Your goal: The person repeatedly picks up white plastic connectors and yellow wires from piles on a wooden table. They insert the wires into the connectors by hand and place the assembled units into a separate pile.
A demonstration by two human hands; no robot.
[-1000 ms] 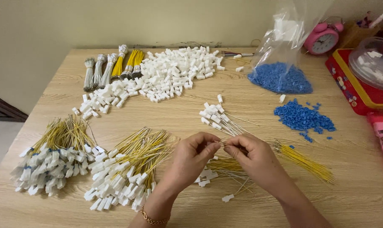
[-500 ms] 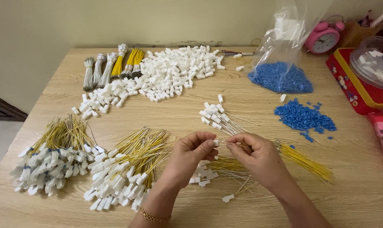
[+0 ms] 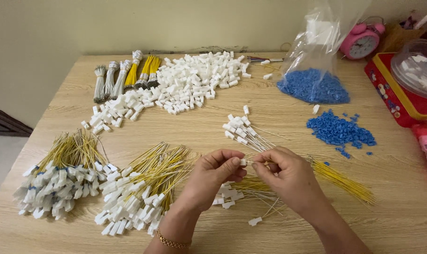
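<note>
L hand [image 3: 216,170] pinches a white connector [image 3: 243,162], R hand [image 3: 283,175] grips a yellow wire [image 3: 263,163] at it: insertion step, I'd say; next needs steady alignment.

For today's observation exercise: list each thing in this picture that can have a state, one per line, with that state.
Left hand: pinching a small white plastic connector.
Right hand: pinching a thin yellow wire at that connector.
Clear plastic bag of blue pieces: open, upright.
Pink round alarm clock: standing.
Bundles of yellow and grey wires: tied, lying flat.
Clear plastic lid: resting on red tin.
</note>
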